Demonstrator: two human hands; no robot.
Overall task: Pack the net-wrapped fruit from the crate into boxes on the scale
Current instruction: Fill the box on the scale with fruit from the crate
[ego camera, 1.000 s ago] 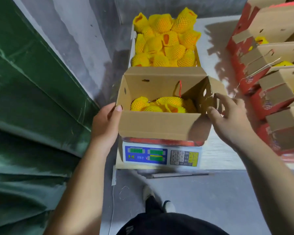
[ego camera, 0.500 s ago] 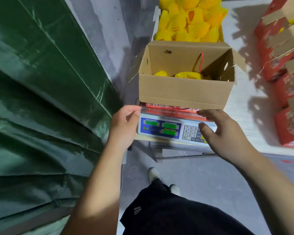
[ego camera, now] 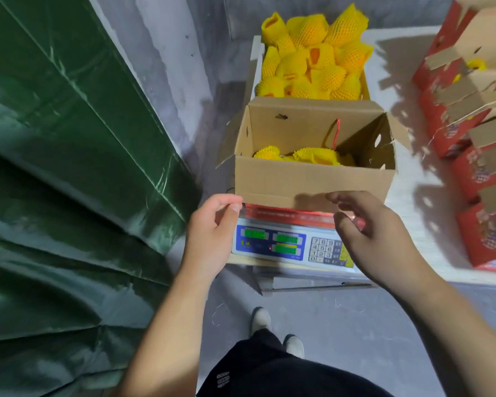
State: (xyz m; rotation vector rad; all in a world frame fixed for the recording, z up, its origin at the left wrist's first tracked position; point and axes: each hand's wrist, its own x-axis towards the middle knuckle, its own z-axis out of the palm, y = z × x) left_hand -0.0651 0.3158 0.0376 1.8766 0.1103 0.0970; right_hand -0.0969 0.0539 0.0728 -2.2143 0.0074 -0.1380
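Observation:
An open cardboard box [ego camera: 312, 181] stands on the digital scale [ego camera: 287, 245], with a few yellow net-wrapped fruit [ego camera: 315, 156] inside it. Behind the box, a crate [ego camera: 257, 58] is heaped with more net-wrapped fruit [ego camera: 315, 61]. My left hand [ego camera: 212, 233] hovers by the box's lower left corner, fingers loosely curled, holding nothing. My right hand [ego camera: 375, 233] floats in front of the box over the scale's keypad, fingers relaxed and spread, also holding nothing.
Red boxes with open cardboard flaps [ego camera: 470, 133] are stacked on the white table [ego camera: 413, 213] at the right. A green tarpaulin [ego camera: 69, 181] fills the left side. Grey floor and my shoes [ego camera: 278, 330] lie below the scale.
Both hands have come off the box's sides and dropped to its lower front edge. The view tilted down, then back up a little.

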